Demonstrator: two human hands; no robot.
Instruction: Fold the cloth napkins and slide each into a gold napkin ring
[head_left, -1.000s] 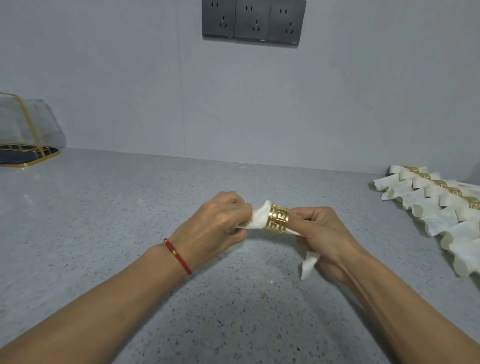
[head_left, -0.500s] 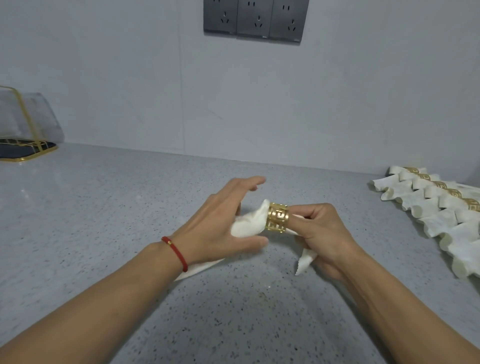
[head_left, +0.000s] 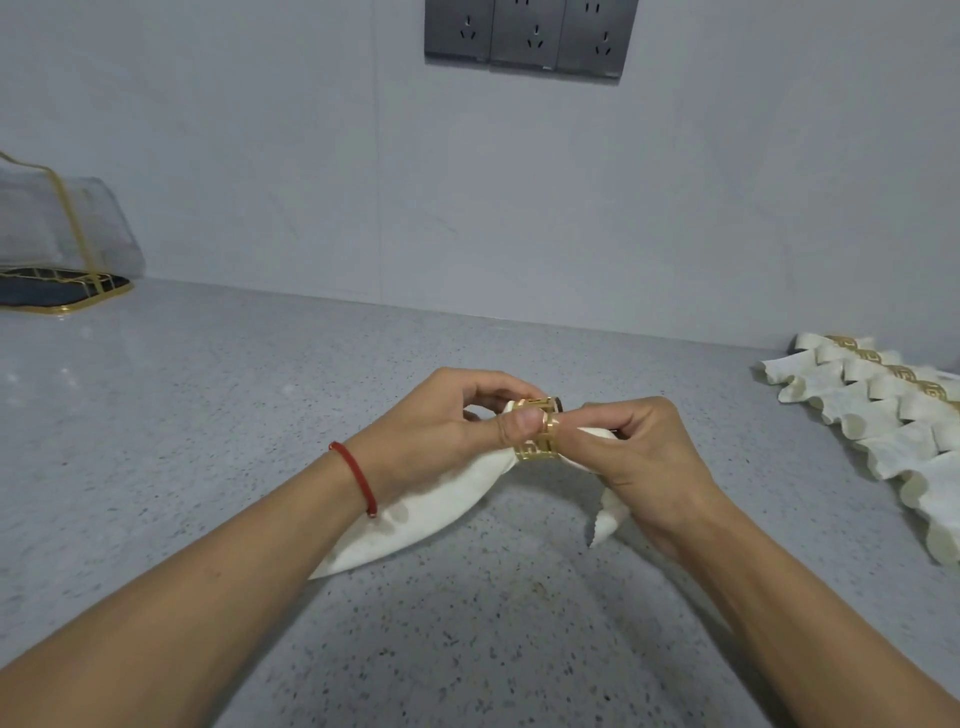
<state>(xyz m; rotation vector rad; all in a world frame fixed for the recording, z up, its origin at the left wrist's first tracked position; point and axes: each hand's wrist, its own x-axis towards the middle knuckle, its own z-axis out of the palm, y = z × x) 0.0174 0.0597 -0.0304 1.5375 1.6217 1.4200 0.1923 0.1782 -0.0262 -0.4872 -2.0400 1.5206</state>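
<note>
Over the counter (head_left: 156, 415), about midway between the ringed pile (head_left: 883, 415) at the right edge and the gold-framed tray (head_left: 62, 299) far to the left, the ring (head_left: 537, 439) sits threaded on the napkin (head_left: 415, 519) and is held just clear of the stone.

The main risk, as I judge it, is the ring ending off-centre or slipping off the short end. Far more cloth lies on the left of the ring, fanning down onto the counter, than on the right, where only a narrow tail hangs below the right hand. A hard tug from that side could draw the ring along and bunch the folds inside it; a slack hold could let the folds splay open, so the napkin would need folding again. Cloth is soft and gives, so the ring can also tilt and catch on a fold edge.

Left hand (head_left: 447, 431): fingers curled, thumb pressed flat on the near face of the ring, forefinger over its top, so it pinches the ring. Its heel hides where the cloth enters the ring.

Right hand (head_left: 639, 447): fingers curled, pinching the napkin just right of the ring, fingertips touching or nearly touching the ring's edge; which, I cannot tell.
</note>
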